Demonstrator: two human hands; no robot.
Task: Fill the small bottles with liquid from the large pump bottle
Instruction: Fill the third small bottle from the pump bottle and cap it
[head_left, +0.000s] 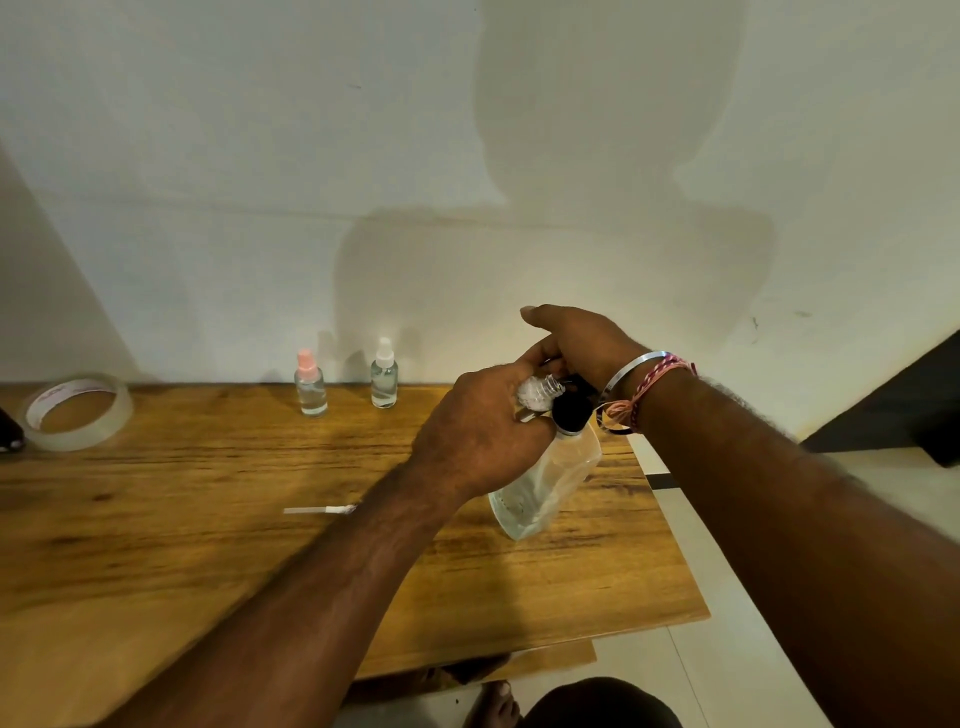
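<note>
Left hand (483, 431) grips an open small bottle (540, 392), held at the black pump head (571, 410) of the large bottle (545, 483), which stands tilted on the desk (208, 519). Right hand (576, 338) rests on the pump, fingers curled. Two capped small bottles, pink cap (310, 384) and white cap (384, 374), stand by the wall. Tape roll (78, 410) far left.

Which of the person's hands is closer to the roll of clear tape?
Left. The left hand holds a small bottle mid-table, well right of the tape roll; the right hand is farther right, on the pump bottle.
</note>
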